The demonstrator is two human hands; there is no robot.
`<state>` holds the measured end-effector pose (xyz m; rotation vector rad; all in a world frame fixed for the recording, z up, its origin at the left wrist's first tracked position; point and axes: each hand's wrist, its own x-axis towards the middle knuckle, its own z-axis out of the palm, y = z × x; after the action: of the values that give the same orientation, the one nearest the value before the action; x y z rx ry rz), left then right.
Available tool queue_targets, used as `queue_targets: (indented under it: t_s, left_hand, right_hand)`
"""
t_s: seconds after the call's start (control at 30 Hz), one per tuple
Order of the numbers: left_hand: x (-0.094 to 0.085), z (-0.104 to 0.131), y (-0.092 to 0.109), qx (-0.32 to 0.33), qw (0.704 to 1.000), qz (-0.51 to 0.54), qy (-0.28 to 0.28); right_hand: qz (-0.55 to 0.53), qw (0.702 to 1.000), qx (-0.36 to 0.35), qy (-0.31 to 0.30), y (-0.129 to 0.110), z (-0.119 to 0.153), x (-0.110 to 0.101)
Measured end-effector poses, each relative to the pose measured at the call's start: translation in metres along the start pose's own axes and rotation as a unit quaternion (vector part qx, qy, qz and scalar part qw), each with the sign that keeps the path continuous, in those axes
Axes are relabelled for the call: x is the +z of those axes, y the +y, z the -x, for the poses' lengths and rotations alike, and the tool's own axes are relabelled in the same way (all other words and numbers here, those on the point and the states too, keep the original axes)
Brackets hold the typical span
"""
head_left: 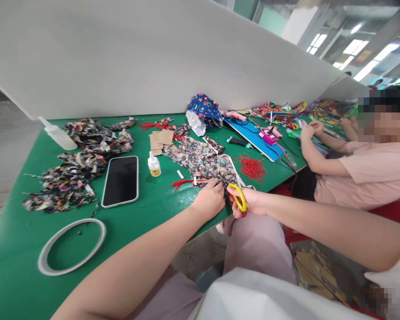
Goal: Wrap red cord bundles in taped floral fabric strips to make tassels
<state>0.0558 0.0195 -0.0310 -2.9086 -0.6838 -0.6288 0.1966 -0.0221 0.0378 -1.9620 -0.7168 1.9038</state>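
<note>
In the head view my right hand (250, 201) is closed round the yellow-handled scissors (241, 198), whose dark blades point away over the table edge. Close beside it, my left hand (210, 199) presses its bent fingers on the near edge of a dark floral fabric (203, 162). The blade tips are at that fabric, near my left fingertips; whether they are cutting I cannot tell. A red tassel cord (182, 183) with a small white tag lies at the left fingers. White strips run along the fabric's right side.
Left on the green table (120, 240) are a phone (120, 181), a tape roll (43, 262), a glue bottle (154, 165), a squeeze bottle (60, 137) and floral scraps (86, 164). Red cords (251, 169), a box cutter (238, 142) and a blue board (250, 138) lie right. A co-worker (366, 169) sits there.
</note>
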Motion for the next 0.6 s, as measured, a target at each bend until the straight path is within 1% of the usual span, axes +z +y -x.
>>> queue_targets:
  t_s: [0.17, 0.37, 0.53, 0.6]
  left_hand:
    - [0.0, -0.001, 0.0, -0.008, 1.0, 0.01, -0.01]
    - [-0.002, -0.001, 0.0, -0.011, 1.0, 0.017, -0.019]
    - [-0.003, -0.001, 0.0, -0.018, 0.999, 0.017, -0.027]
    - [-0.003, -0.001, 0.0, -0.018, 0.999, 0.018, -0.029]
  right_hand:
    - [-0.001, 1.0, -0.003, -0.002, 0.0, -0.001, -0.003]
    - [0.035, 0.997, 0.024, -0.071, -0.006, 0.004, -0.014]
    - [0.054, 0.993, 0.019, -0.108, -0.009, 0.005, -0.025]
    - [0.065, 0.991, 0.022, -0.112, -0.01, 0.004, -0.029]
